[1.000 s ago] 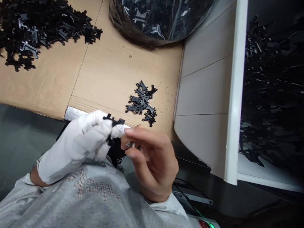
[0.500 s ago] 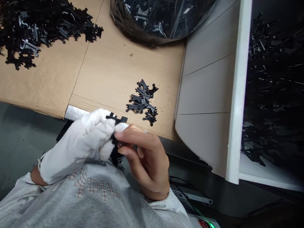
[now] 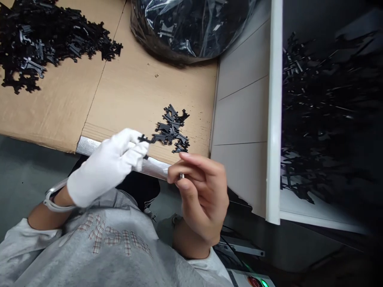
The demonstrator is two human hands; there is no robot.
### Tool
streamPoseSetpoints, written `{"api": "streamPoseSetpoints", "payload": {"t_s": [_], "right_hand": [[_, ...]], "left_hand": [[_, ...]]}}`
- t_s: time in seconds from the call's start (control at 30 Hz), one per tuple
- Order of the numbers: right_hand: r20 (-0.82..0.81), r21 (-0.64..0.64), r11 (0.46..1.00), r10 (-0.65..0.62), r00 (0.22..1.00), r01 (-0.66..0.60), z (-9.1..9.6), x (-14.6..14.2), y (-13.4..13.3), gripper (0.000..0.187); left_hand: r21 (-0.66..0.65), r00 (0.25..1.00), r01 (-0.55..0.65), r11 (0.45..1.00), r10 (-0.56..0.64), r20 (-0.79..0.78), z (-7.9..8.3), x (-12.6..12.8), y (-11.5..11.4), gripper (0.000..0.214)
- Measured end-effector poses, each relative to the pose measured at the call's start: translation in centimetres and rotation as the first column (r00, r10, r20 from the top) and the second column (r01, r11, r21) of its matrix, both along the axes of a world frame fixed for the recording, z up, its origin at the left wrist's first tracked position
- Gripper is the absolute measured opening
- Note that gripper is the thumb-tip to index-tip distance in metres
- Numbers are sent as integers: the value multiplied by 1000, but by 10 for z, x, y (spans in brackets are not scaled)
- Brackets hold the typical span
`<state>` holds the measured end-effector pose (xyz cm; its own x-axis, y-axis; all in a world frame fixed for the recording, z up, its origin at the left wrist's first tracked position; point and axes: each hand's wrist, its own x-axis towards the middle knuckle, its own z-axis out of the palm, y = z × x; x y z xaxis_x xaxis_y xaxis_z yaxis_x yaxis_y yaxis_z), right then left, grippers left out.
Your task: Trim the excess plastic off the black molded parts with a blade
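A white glove covers my left hand (image 3: 110, 163), whose fingers pinch a small black plastic bracket (image 3: 146, 139) near the table's front edge. Most of that bracket hides behind the glove. Bare and apart from it, my right hand (image 3: 203, 191) is closed with a small shiny metal piece (image 3: 181, 175) between thumb and fingers; its exact kind is too small to make out. Just beyond both hands, a small pile of black plastic brackets (image 3: 172, 127) lies on the cardboard-covered table (image 3: 125, 95).
A large heap of black brackets (image 3: 54, 40) covers the back left. Behind the small pile stands a round container lined with clear plastic (image 3: 191, 36). To the right rises a white-edged bin (image 3: 273, 119) with many dark parts. A control box with a green light (image 3: 263, 283) sits low down.
My hands have come apart: the right has moved right, away from the bracket, with the metal piece in its fingers. My left hand keeps the bracket. The view has shifted slightly.
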<state>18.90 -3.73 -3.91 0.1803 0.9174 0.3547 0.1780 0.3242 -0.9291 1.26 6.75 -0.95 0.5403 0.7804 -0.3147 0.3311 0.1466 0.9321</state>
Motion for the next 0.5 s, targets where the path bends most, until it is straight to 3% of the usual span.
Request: {"api": "streamPoseSetpoints", "payload": {"t_s": [0.03,0.1,0.2,0.27,0.37,0.5], "right_hand": [[15,-3,999,-43,999,43,0,4,-2,36],[35,7,993,-117,993,116,2,9,-4,33],[61,15,988,-155,986,155,6,13,-7,29],[78,-6,987,-161,984,162,7,17,-10,26],[95,-65,979,-189,977,195,5,30,-16,23],[141,-224,963,-123,982,152,-2,55,-19,32]], "left_hand": [[102,989,89,991,-75,-131,-2,6,6,13],[248,872,333,909,-197,-449,-5,21,16,17],[277,658,572,772,-230,-717,-7,48,26,25],[291,630,601,744,-218,-745,-7,64,29,29],[335,664,557,760,-165,-730,-6,79,31,30],[349,680,527,775,-138,-720,-2,65,36,42]]}}
